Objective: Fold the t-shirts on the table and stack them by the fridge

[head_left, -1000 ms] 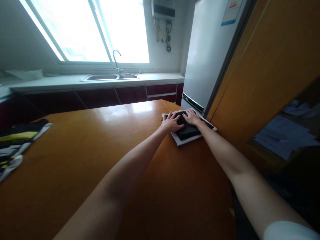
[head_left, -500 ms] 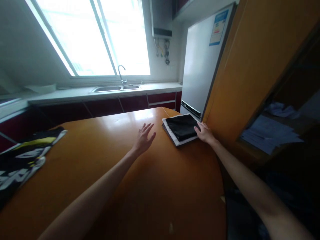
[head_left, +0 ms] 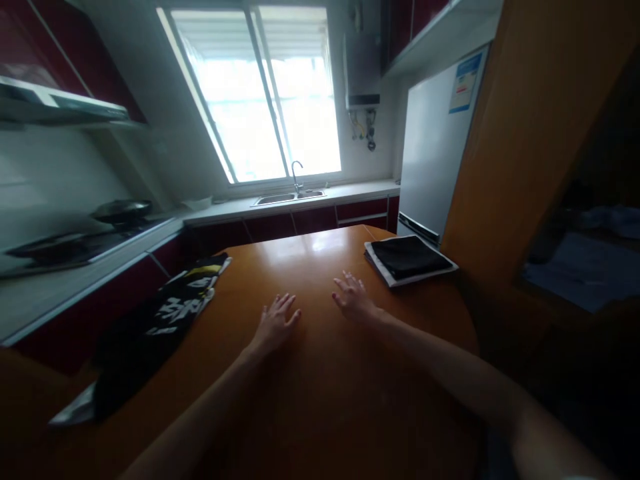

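Note:
My left hand (head_left: pixel 276 323) is over the middle of the wooden table (head_left: pixel 310 400), fingers apart and nothing in it. To its right, my right hand (head_left: pixel 354 299) is also open and bare, fingers spread, low over the tabletop or on it; I cannot tell which. Just beyond the right hand lies a stack of folded clothes, with a black folded garment (head_left: pixel 410 256) on top of a white one (head_left: pixel 390 276). On the table's left side a black garment (head_left: pixel 145 347) with white and yellow print is spread out, apart from both hands.
A wooden panel (head_left: pixel 520 133) and a fridge (head_left: pixel 440 147) stand on the right. Behind the table runs a counter (head_left: pixel 230 208) with a sink (head_left: pixel 287 198) below the window. At the left are a stove (head_left: pixel 75 247) and a pan (head_left: pixel 121 211).
My right hand has left the folded stack and moved left, nearer my left hand. The view has swung left, bringing more of the printed garment and the stove into sight.

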`<state>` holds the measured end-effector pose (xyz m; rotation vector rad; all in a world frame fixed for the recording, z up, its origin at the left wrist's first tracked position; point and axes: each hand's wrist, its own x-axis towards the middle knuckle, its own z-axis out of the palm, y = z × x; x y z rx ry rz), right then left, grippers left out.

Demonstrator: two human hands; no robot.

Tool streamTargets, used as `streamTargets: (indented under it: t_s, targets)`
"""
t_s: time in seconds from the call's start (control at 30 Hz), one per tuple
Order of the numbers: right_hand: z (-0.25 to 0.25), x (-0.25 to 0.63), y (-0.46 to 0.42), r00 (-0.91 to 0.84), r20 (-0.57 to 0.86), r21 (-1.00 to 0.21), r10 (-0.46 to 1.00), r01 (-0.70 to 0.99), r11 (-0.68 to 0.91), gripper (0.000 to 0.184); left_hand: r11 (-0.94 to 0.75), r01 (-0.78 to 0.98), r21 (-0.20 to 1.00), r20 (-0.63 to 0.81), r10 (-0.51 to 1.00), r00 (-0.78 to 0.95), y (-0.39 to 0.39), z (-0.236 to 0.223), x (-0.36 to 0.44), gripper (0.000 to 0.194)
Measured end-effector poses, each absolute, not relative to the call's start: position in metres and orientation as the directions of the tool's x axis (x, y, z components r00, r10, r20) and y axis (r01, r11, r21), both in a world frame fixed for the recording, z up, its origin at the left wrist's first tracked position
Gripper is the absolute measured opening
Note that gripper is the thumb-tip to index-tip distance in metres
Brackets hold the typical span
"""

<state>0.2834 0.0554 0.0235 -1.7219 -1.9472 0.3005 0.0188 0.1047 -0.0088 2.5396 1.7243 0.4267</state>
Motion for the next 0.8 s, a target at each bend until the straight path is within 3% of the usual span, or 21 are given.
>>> streamTargets:
  t_s: [0.17,0.4,0.8]
  targets:
    - [0.004,0.236,0.061,-0.102,0.090,-0.496,0.991,0.858,0.133,0.061,-0.347,0.927,0.147,0.095,0.937,0.336,0.079,-0.014,0.004,0.061]
    - [-0.024,0.226,0.059,-0.165,0.077,-0.296,0.983,0.938,0.181,0.059,-0.363,0.918,0.159,0.069,0.932,0.357,0.069,-0.013,0.007,0.063]
    - [-0.036,0.234,0.063,-0.180,0.113,-0.218,0.977,0.955,0.201,0.057,-0.376,0.909,0.181,0.056,0.926,0.372,0.063,-0.015,0.007,0.066]
